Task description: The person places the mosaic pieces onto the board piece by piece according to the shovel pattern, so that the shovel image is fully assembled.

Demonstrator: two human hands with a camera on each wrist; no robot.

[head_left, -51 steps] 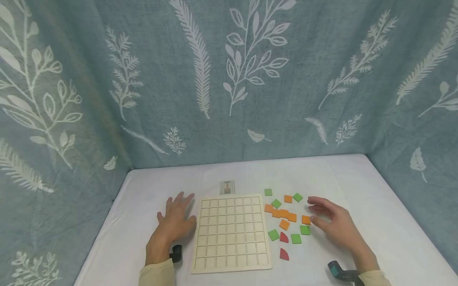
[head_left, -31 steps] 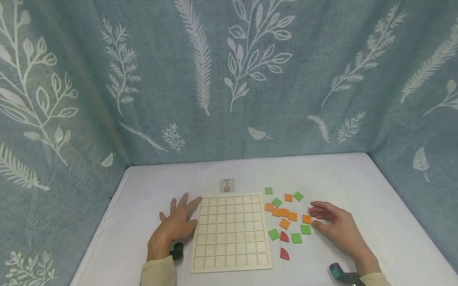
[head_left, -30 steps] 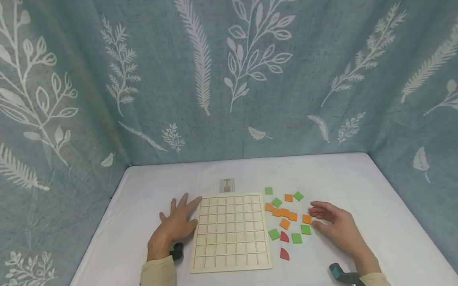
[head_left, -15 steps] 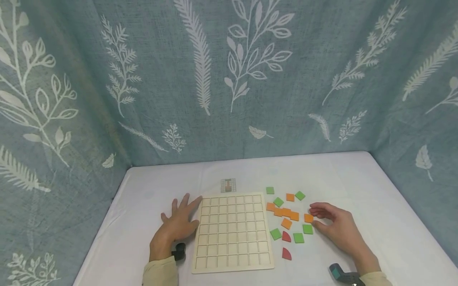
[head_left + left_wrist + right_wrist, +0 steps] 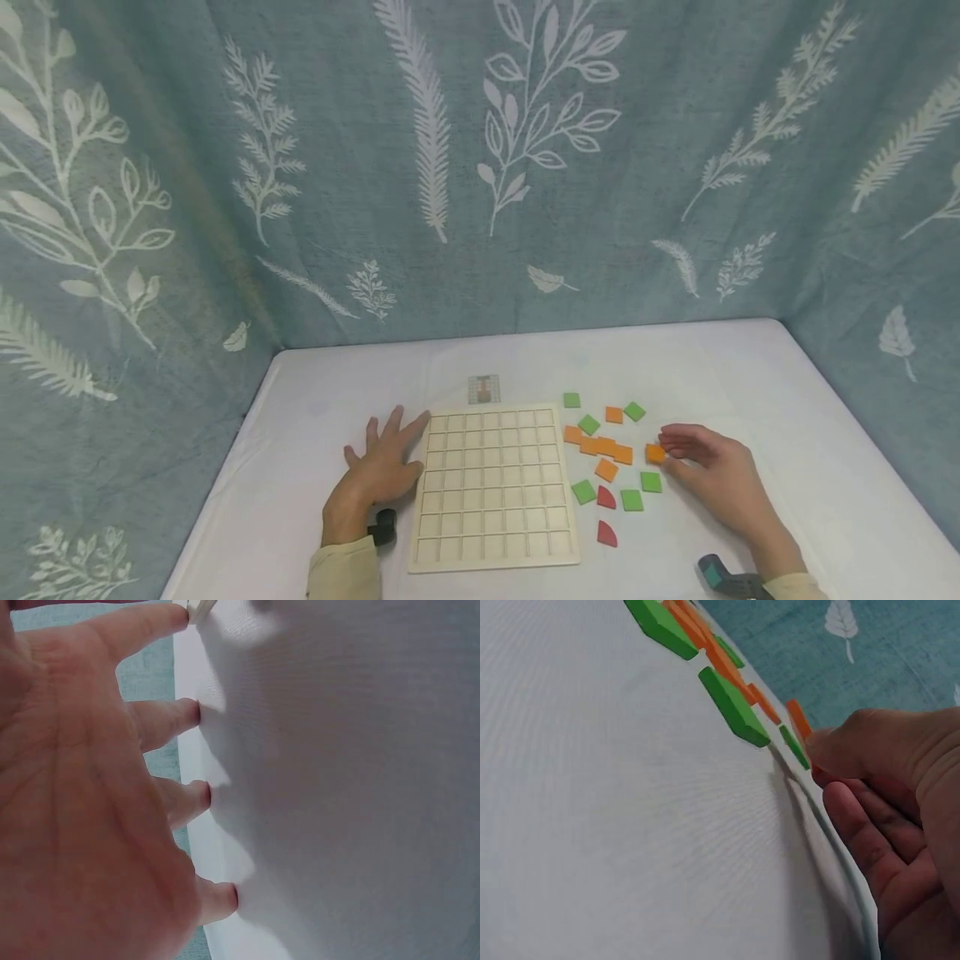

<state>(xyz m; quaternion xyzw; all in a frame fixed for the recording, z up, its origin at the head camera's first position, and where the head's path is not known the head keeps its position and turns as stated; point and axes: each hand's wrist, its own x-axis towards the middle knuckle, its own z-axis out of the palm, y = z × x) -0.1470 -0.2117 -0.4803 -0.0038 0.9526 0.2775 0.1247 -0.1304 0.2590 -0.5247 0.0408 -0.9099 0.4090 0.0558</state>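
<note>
So the right hand (image 5: 708, 475) has one orange square tile (image 5: 655, 453) pinched between thumb and fingertips, closed right down on it, with the other fingers loosely bent. The tile looks tipped up, but I can't tell whether it's fully off the desk (image 5: 750, 375). It's over the right half, on the side of the loose pieces facing the desk's right edge.

Left hand (image 5: 378, 475) is splayed wide, not gripping anything. Index fingertip is on the corner of the pale gridded board (image 5: 495, 487) nearest the desk's far left corner, the thumb is at the board's left side, and the other three fingertips rest on the white surface.

Between the board and the right hand there's a scatter of pieces: six green square tiles (image 5: 632, 500), six more orange tiles (image 5: 607, 470) (four of those bunched in a touching row), and two red quarter-round pieces (image 5: 607, 533). One green tile sits just beside the pinched orange one, on the side away from the desk's far edge.

A small card with a printed grid (image 5: 483, 389) lies between the board and the desk's far edge, and a teal leaf-print curtain (image 5: 337, 167) hangs behind that edge.
</note>
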